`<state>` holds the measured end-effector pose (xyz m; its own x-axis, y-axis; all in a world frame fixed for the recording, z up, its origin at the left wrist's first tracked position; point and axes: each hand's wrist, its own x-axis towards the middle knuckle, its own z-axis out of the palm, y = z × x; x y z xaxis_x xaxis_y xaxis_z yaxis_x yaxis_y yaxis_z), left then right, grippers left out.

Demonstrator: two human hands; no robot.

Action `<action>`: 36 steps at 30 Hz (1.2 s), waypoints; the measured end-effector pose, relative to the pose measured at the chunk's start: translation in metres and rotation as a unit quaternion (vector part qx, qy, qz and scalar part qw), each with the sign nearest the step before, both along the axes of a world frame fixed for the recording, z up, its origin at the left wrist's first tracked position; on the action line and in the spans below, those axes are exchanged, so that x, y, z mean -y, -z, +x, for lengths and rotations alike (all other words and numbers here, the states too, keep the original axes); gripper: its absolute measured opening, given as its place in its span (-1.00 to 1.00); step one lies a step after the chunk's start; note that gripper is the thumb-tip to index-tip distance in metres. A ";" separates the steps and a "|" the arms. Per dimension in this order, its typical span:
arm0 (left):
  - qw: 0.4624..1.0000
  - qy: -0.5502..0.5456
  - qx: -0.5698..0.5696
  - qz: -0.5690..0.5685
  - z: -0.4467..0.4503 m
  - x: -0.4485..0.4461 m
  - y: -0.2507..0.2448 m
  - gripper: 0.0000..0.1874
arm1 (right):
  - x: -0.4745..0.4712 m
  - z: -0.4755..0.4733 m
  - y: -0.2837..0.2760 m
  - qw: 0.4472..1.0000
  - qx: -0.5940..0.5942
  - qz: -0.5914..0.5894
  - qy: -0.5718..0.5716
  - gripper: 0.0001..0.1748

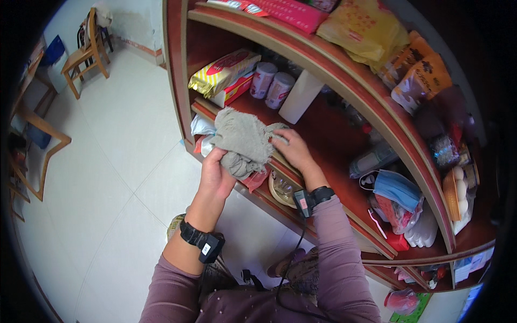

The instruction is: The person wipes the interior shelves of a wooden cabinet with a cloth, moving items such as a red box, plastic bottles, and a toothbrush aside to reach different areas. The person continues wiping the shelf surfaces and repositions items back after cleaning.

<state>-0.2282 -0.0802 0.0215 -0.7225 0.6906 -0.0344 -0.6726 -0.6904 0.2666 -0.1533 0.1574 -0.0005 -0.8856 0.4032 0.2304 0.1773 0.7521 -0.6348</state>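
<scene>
A crumpled grey-green cloth [244,135] with frayed edges is in my hands, in front of the edge of a reddish-brown wooden shelf [319,137]. My left hand [218,173] grips its lower left part, the thumb on top and the other fingers hidden beneath. At the cloth's right end, my right hand [295,149] has its fingers on a bunched part of the fabric. Behind the cloth, two lidded canisters [263,80], a white upright box or block [301,97] and a yellow-striped package [224,72] stand on the shelf.
A blue face mask [398,189], plastic bags and a pink toothbrush [377,223] lie on the shelf's right part. Eggs in a basket [452,194] and orange pouches [424,80] are on the board above. A glass bowl [282,189] sits below. A wooden chair [83,56] stands far left.
</scene>
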 end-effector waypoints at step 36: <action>0.999 0.031 -0.003 -0.019 0.005 -0.005 0.000 -0.55 | -0.095 0.096 -0.099 0.961 -0.222 -0.001 0.162 -0.19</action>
<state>-0.2232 -0.0753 0.0216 -0.6792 0.7317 -0.0571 -0.7112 -0.6371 0.2972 -0.0570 0.2522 0.0985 -0.5275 0.6424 0.5559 0.1136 0.7018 -0.7032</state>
